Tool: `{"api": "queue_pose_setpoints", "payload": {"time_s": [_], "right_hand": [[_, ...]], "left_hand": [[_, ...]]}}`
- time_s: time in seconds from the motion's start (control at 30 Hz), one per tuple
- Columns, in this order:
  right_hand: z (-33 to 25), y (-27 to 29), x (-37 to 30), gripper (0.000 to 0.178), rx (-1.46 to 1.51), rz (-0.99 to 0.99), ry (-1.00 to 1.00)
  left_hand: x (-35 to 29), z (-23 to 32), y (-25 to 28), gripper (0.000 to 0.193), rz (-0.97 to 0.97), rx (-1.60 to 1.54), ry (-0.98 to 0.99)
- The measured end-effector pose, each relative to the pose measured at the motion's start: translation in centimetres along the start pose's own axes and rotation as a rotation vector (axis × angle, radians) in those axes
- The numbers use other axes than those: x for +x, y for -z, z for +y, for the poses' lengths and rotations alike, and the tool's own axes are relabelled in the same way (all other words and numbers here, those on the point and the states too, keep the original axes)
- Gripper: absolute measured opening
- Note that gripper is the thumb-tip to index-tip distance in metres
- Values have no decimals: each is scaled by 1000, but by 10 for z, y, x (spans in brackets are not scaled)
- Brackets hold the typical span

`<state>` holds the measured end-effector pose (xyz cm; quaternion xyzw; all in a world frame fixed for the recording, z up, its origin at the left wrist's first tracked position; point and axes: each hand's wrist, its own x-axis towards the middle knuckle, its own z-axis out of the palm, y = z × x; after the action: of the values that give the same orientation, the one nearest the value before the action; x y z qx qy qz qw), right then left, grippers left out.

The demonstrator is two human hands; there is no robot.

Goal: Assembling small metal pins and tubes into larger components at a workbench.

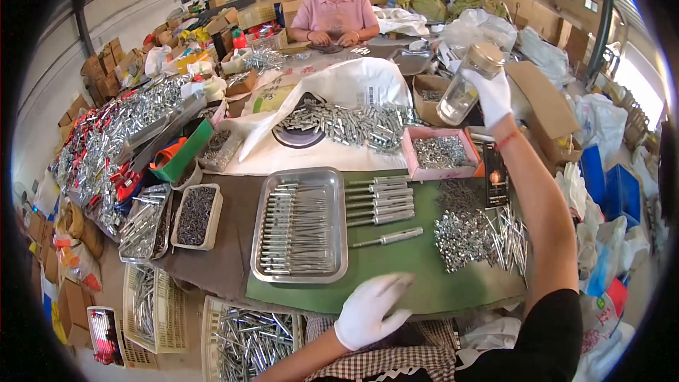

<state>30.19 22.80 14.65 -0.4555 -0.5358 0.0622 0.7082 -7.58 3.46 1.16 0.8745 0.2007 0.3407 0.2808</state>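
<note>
Raised at the right, my right hand (491, 99) in a white glove is closed around a clear glass jar (460, 99) with a tan lid. The jar tilts and holds some clear liquid low down. My left hand (371, 311), also gloved, hovers empty over the table's front edge, fingers apart and slightly blurred. Ahead of it a metal tray (339, 240) carries rows of slim metal rods with thick silver ends. Several similar rods (382, 201) lie in a column on the green mat (396, 269) beside the tray, one (387, 238) set apart nearer me.
Small metal parts (460, 240) and loose pins (508, 240) are heaped on the right. A pink box (407, 152) of small parts stands behind them. Silver cylinders (346, 124) lie on a white sack. Left is a tub (219, 223) of dark screws. Opposite, a person (336, 10) works.
</note>
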Motion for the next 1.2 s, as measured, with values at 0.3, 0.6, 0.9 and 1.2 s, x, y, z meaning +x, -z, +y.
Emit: {"api": "queue_pose_setpoints", "payload": {"time_s": [0.3,0.6,0.9,1.2], "right_hand": [[-171,29,-198,76,327,-647,-607],[-217,38,-237,100,-113,-1138,-151],[-266,28,-257,70,-685,-1140,-68],[-262,30,-242,63,-468,-1407,66]], "left_hand": [[27,15,-30,117,86,-958,194],[-39,34,-57,100,-68,-868,297],[-53,49,-60,61,47,-381,231],[-50,52,-56,47,17,-162,-65]]}}
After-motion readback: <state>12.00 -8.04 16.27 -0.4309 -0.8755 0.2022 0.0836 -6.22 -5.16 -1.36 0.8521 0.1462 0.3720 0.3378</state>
